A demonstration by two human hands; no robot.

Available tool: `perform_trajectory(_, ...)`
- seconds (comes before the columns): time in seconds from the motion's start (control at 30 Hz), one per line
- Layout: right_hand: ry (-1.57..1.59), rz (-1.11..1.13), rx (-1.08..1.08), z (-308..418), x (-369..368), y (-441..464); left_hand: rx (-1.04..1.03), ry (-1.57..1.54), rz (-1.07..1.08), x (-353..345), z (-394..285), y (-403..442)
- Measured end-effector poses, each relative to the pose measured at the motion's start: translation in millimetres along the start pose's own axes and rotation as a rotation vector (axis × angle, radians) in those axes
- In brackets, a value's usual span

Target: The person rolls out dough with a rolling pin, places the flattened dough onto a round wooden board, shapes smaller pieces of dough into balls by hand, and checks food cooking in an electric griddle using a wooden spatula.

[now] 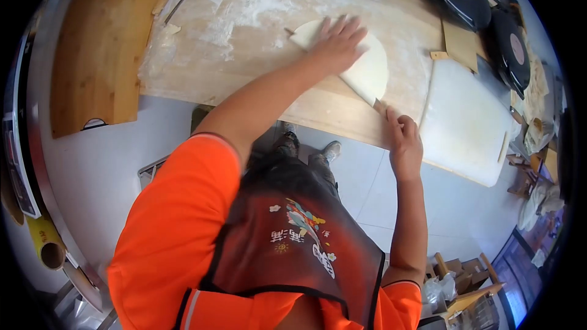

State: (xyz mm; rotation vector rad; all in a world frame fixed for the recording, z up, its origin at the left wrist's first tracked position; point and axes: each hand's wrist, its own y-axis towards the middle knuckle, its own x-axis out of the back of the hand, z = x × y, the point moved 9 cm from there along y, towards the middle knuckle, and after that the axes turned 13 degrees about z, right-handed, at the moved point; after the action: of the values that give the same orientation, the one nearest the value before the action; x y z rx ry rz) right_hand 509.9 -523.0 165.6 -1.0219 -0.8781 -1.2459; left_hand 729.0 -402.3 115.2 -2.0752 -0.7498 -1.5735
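Left hand (337, 49) spread flat on folded dough sheet (374, 64) near floured wooden worktop (208, 79)'s front edge, right hand (405, 137) closed round a small blade (380, 106); dough looks light, soft, tearable, best supported broadly from beneath.

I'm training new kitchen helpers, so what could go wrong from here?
The left hand lies spread on the dough; pressing hard might stretch or dent it. The right hand holds a tool at the dough's edge, so a slip could tear it. That end also lies near the table's front edge, so a pull might drag it over.
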Motion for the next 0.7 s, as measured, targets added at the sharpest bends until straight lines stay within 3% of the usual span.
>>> perform_trajectory(0.07, 0.104, 0.103, -0.054, 20, -14, 3, -0.034, 0.049, -0.018, -1, 6, 16)
perform_trajectory(0.1, 0.221, 0.26, -0.117, 34, -34, 0, -0.096, 0.119, 0.01, -1, 9, 6)
perform_trajectory(0.13, 0.415, 0.119, 0.001, 52, -56, -8, -0.162, 0.194, 0.038, 4, 13, -3)
perform_trajectory(0.23, 0.969, 0.323, -0.078, 104, -90, -21, -0.37, 0.025, 0.299, 26, -8, -123)
perform_trajectory(0.27, 0.995, 0.28, -0.049, 109, -106, -30, -0.461, -0.072, 0.339, 19, -16, -157)
perform_trajectory(0.37, 0.942, 0.346, -0.169, 99, -119, -60, -0.409, -0.07, 0.367, 13, -49, -149)
perform_trajectory(0.47, 0.736, 0.17, -0.212, 47, -96, -81, -0.575, -0.161, 0.242, -2, -131, -52)
perform_trajectory(0.5, 0.674, 0.115, -0.223, 28, -85, -92, -0.622, -0.197, 0.079, -7, -162, -22)
perform_trajectory(0.57, 0.594, 0.041, -0.271, 15, -73, -93, -0.656, -0.063, -0.037, -11, -221, 29)
perform_trajectory(0.67, 0.631, 0.126, -0.482, 12, -76, -103, -0.635, -0.101, -0.067, -13, -206, 31)
perform_trajectory(0.7, 0.657, 0.1, -0.436, 27, -84, -95, -0.574, -0.061, 0.087, -15, -175, 17)
